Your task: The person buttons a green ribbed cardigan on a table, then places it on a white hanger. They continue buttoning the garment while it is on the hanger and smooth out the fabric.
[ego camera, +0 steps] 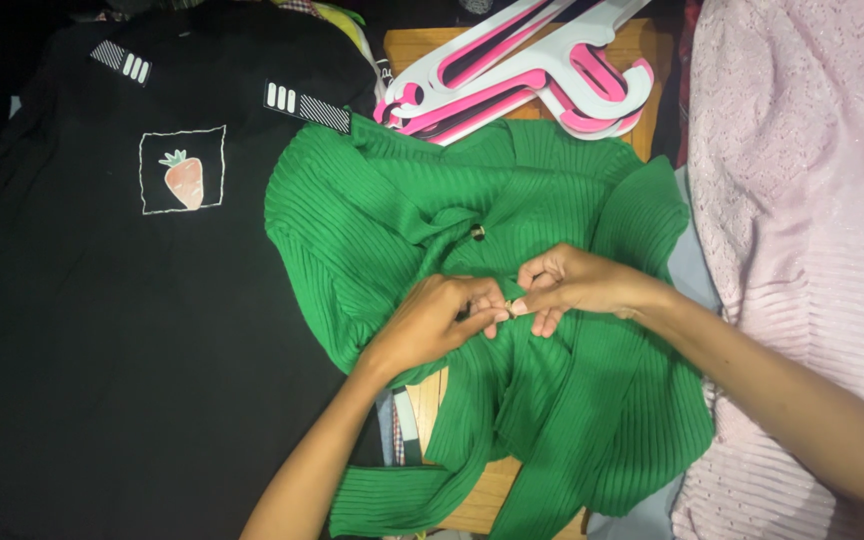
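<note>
A green ribbed knit cardigan [552, 400] lies spread and bunched on a wooden surface in the middle of the head view. A small gold button [477, 232] shows near its upper centre. My left hand [432, 320] and my right hand [572, 285] meet fingertip to fingertip over the cardigan's front. Both pinch the green fabric at a second small gold button between them, which is mostly hidden by my fingers.
A black shirt [102, 330] with a strawberry patch [184, 180] lies on the left. Several pink and white hangers [522, 70] are stacked at the top on the wooden surface [417, 45]. A pale pink knit garment [812, 220] fills the right side.
</note>
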